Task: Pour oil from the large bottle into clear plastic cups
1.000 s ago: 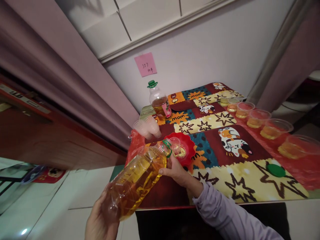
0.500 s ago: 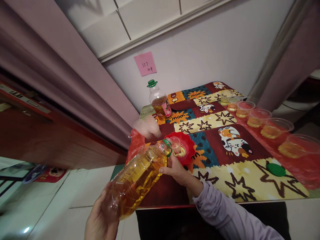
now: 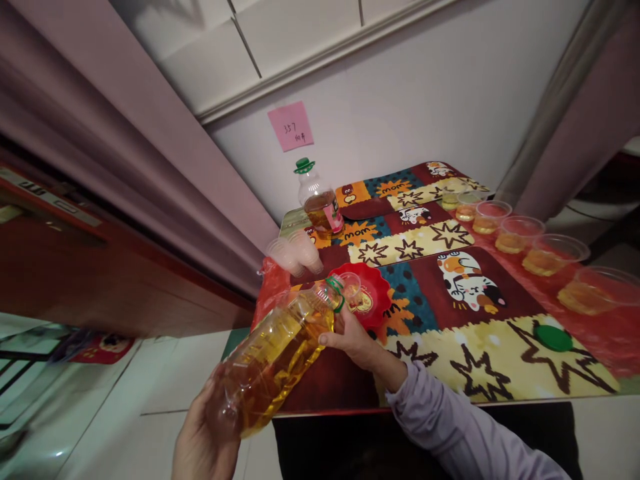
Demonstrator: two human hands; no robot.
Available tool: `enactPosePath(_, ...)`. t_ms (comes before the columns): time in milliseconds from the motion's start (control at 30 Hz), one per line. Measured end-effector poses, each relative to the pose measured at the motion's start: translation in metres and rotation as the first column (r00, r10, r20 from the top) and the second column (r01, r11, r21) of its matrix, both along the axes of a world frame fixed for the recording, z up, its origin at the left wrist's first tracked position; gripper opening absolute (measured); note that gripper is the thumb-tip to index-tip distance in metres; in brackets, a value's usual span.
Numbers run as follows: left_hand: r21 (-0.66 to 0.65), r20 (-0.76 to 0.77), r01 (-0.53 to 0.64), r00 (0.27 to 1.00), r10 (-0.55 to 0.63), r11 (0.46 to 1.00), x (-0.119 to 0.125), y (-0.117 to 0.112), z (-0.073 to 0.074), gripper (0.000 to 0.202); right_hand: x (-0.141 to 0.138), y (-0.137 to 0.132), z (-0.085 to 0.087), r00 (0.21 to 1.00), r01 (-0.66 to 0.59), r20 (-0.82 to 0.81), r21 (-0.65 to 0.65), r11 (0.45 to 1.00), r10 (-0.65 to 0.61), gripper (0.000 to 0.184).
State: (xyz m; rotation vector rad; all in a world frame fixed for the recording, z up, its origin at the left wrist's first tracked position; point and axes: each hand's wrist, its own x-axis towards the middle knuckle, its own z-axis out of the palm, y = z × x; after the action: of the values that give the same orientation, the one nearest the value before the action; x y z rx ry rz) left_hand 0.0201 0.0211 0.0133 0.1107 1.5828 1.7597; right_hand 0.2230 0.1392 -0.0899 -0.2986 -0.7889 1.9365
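A large clear plastic bottle of yellow oil is tilted in front of me, its green-ringed neck pointing up and to the right. My left hand is wrapped round its base. My right hand grips it below the neck, thumb on the near side, the other fingers mostly hidden. At the bottle's mouth is a small clear plastic cup, over a red scalloped dish. Whether oil is flowing into it, I cannot make out. A green cap lies on the patterned mat at the right.
A second bottle with a green cap stands by the wall. Stacked clear cups lie left of the dish. Several clear cups holding yellow liquid line the table's right side. A pink note is on the wall.
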Motion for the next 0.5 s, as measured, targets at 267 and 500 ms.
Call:
enactPosePath(267,-0.001,-0.021,0.007,1.000,-0.007,1.000,0.0011,-0.0009,0.0012,0.026,0.0006,-0.0001,0.0006,1.000,-0.005,-0.010,0.011,1.000,0.005,0.095)
enactPosePath(500,0.001,-0.005,0.017,1.000,-0.017,1.000,-0.0031,-0.0008,-0.0008,0.026,0.0012,-0.0003,0.0003,1.000,-0.007,0.014,0.009,1.000,0.007,0.094)
